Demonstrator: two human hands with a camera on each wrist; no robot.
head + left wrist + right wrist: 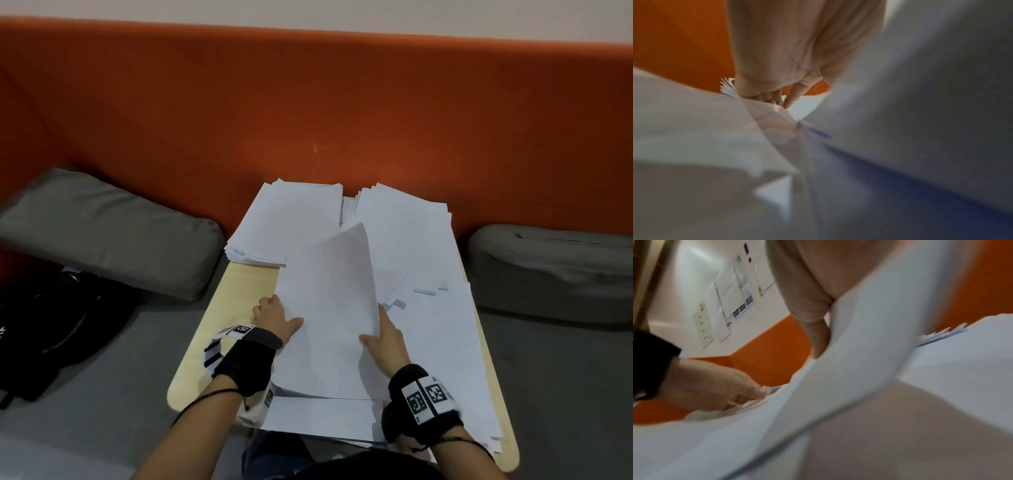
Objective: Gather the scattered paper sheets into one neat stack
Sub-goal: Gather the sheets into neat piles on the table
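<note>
Nearest the person, loose sheets (325, 419) overhang the near edge of the pale wooden table (219, 308), fanned and crooked; on top of them lies the sheaf of paper (329, 308) that both hands work on, its long axis running away from the body toward the orange backrest (308, 102), its far end curling upward. The left hand (275, 317) grips the sheaf's left edge, fingers tucked under and thumb lying on top; the right hand (387, 334) holds the right edge, thumb on the upper face, fingers hidden behind the lifted paper, so I cannot tell how far they curl. The hands stand about level, one at each long side, neither clearly nearer; I judge the coming move turns on squaring this sheaf between them and laying it on one pile.

Farther off, two rough piles sit side by side at the table's far end: the left pile (291, 222) and the right pile (407, 233), the sheaf's raised tip leaning over the latter; grey cushions (113, 229) lie at either side.

The head view gives the whole layout; the left wrist view alone shows the left hand's fingertips (789, 104) pressing into the paper's underside; the right wrist view, blurred, shows the right thumb (818, 337) against the sheet's edge and the other hand (715, 386) across the paper.
</note>
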